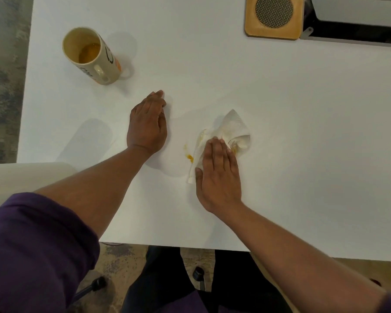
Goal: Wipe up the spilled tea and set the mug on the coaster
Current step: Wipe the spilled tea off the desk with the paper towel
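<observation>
A white bench (280,132) fills most of the view. The left hand (147,125) rests on its surface with fingers loosely extended and holds nothing. The right hand (218,175) lies flat, fingers straight, pressing a crumpled, tea-stained paper towel (230,129) onto the bench. The mug (93,55) stands at the far left, well apart from both hands, with a little tea inside. The wooden coaster (274,16) sits at the far right edge. Small orange drops of spilled tea (190,157) lie just beside the towel.
</observation>
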`<state>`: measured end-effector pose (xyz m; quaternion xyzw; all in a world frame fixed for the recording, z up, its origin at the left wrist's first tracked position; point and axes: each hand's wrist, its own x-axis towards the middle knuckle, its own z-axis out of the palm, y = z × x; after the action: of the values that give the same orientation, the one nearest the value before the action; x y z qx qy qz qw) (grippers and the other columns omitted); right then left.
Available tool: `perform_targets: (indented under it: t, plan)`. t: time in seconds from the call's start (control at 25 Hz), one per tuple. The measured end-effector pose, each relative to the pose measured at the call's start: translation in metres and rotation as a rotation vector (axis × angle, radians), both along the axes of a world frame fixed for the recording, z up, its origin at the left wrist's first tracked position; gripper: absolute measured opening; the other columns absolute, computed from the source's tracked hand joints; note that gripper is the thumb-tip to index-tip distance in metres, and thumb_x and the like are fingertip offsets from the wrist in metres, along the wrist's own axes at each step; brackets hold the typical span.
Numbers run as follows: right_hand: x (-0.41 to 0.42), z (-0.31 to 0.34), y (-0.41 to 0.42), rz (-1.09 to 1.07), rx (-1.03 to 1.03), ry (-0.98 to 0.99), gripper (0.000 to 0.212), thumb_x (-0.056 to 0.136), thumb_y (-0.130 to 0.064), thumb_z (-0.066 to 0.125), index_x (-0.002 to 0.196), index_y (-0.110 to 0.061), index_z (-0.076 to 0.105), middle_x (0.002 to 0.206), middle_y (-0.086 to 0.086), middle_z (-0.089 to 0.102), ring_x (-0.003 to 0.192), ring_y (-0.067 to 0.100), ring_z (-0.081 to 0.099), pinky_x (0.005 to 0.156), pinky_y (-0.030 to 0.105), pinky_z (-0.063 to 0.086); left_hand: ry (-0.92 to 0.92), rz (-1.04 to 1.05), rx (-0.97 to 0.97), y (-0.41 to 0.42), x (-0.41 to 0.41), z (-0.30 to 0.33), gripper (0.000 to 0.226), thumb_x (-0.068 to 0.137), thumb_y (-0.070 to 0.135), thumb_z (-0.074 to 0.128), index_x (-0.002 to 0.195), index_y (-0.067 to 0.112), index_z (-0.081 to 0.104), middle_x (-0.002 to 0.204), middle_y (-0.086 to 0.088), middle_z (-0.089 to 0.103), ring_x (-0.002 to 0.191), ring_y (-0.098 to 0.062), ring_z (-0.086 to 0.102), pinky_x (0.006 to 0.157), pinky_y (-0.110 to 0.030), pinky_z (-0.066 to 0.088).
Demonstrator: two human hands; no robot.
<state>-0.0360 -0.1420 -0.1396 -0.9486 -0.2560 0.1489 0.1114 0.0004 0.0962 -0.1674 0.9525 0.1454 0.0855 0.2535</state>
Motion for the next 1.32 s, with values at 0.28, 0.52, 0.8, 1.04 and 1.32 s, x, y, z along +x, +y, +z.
perform_targets:
  t: [0.28,0.52,0.8,1.04,1.32]
  plan:
    - [0.023,-0.021,-0.020,-0.101,-0.070,-0.045,0.072,0.103,-0.044,0.031,0.157,0.000,0.012,0.166,0.021,0.008,0.154,0.033,0.006,0.124,0.046,0.011,0.018,0.001,-0.001,0.001,0.001,-0.003,0.025,0.099,0.006,0.043,0.116,0.005,0.061,0.146,-0.010,0.058,0.141,-0.028,0.048,0.111,-0.051,0.040]
    - [0.110,-0.021,-0.033,-0.018,-0.062,-0.106,0.064,0.105,-0.038,0.025,0.158,-0.004,0.015,0.166,0.017,0.013,0.154,0.029,0.011,0.124,0.043,0.012,0.024,0.007,-0.003,0.001,0.001,-0.003,0.029,0.098,0.006,0.043,0.122,0.005,0.060,0.145,-0.009,0.058,0.142,-0.027,0.047,0.113,-0.049,0.038]
    - [0.119,-0.016,0.004,0.143,0.123,-0.063,0.055,0.097,-0.011,0.042,0.152,-0.008,0.038,0.162,0.009,0.031,0.152,0.024,0.024,0.115,0.041,0.026,0.036,0.006,-0.004,0.001,0.001,-0.002,0.028,0.098,0.007,0.043,0.121,0.006,0.060,0.147,-0.008,0.056,0.142,-0.026,0.046,0.113,-0.048,0.037]
    - [0.120,-0.013,0.011,0.147,0.258,0.002,0.049,0.092,0.005,0.046,0.139,-0.005,0.057,0.152,0.011,0.047,0.146,0.029,0.038,0.109,0.045,0.038,0.048,0.015,-0.011,0.001,0.000,-0.005,0.027,0.099,0.012,0.040,0.120,0.010,0.059,0.149,-0.005,0.054,0.144,-0.023,0.043,0.115,-0.045,0.034]
    - [0.081,-0.009,0.025,0.499,0.252,0.027,0.047,0.089,0.004,0.051,0.133,-0.007,0.063,0.146,0.011,0.055,0.140,0.029,0.046,0.114,0.041,0.032,0.034,0.011,-0.015,0.002,0.000,-0.006,0.027,0.099,0.012,0.040,0.118,0.009,0.059,0.147,-0.007,0.056,0.142,-0.025,0.046,0.115,-0.046,0.036]
